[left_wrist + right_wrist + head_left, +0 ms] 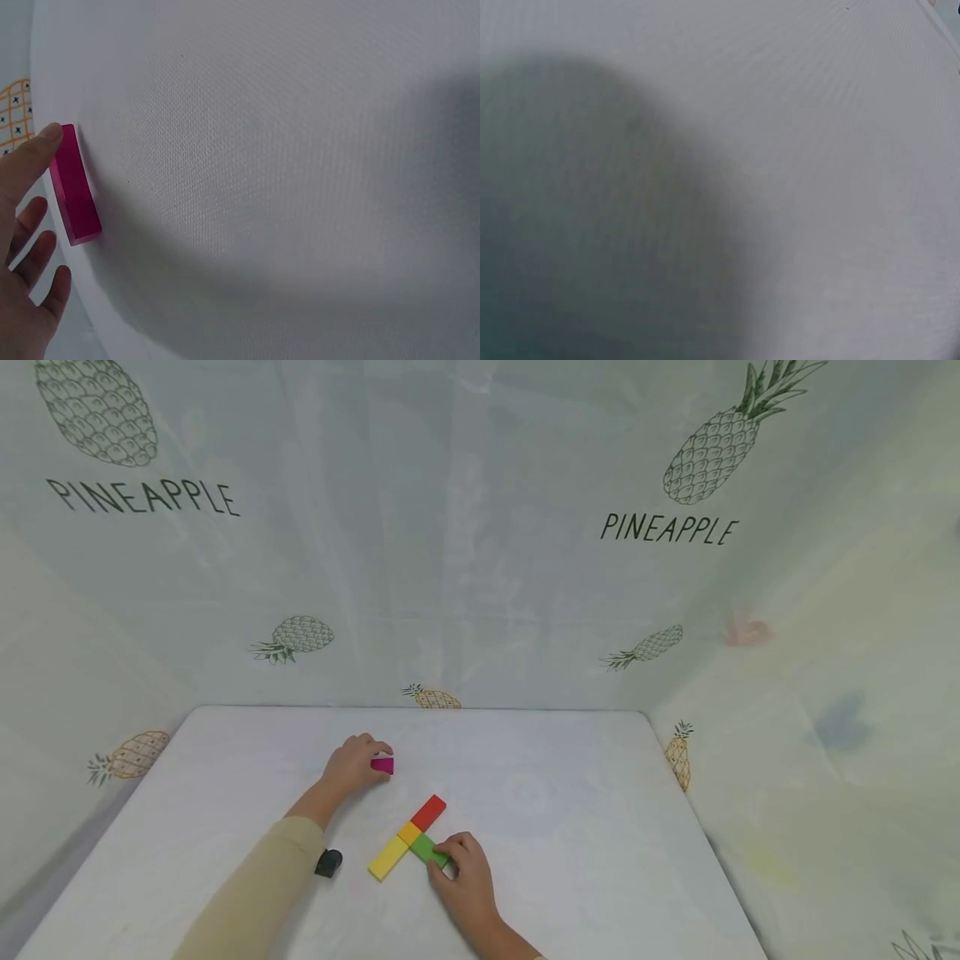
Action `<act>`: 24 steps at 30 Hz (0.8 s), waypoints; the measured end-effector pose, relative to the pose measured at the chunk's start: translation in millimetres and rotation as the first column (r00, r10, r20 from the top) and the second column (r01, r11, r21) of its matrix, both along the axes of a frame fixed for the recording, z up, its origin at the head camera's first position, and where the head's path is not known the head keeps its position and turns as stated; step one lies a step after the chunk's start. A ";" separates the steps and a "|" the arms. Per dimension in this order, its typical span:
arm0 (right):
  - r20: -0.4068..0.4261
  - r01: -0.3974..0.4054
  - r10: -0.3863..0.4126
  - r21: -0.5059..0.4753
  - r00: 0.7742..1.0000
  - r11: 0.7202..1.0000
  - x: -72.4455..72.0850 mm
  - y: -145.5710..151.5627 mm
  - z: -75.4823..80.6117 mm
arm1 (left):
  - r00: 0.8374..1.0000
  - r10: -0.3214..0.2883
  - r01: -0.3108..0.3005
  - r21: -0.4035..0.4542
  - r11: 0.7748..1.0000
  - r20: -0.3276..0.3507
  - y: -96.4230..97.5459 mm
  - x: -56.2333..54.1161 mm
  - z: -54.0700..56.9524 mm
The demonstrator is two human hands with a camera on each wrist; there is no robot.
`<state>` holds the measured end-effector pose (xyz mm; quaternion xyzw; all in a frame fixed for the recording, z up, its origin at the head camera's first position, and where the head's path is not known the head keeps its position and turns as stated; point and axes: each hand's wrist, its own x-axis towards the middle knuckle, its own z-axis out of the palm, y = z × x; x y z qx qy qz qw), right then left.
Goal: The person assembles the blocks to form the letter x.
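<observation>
In the head view my left hand (354,766) is at a magenta block (382,766), with the thumb on its near side and a finger on its far side. The left wrist view shows a fingertip at one end of this long magenta block (75,187), other fingers bent beside it. My right hand (468,878) pinches the outer end of a green block (425,847) between thumb and fingers. That green block meets a small yellow block (409,832), which sits in line between a red block (429,812) and a longer yellow block (388,857).
The blocks lie on a white table (570,827). A pineapple-printed curtain (465,552) hangs behind and at both sides. A small black object (328,862) shows at the left sleeve (255,885). Only white surface and a dark blurred patch fill the right wrist view.
</observation>
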<state>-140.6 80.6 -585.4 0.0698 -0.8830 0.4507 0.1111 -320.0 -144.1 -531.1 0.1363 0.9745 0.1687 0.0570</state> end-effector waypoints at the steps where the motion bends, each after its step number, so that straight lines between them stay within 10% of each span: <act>1: -0.001 0.000 0.000 0.003 1.000 1.000 -0.1 -0.1 0.0 | 1.000 0.000 0.000 -0.002 1.000 0.007 0.1 -0.7 -0.1; 24: -0.175 -0.010 0.013 0.022 0.984 1.000 -3.7 1.9 -10.7 | 0.999 -0.005 0.003 0.068 0.998 0.038 2.3 -7.8 -13.4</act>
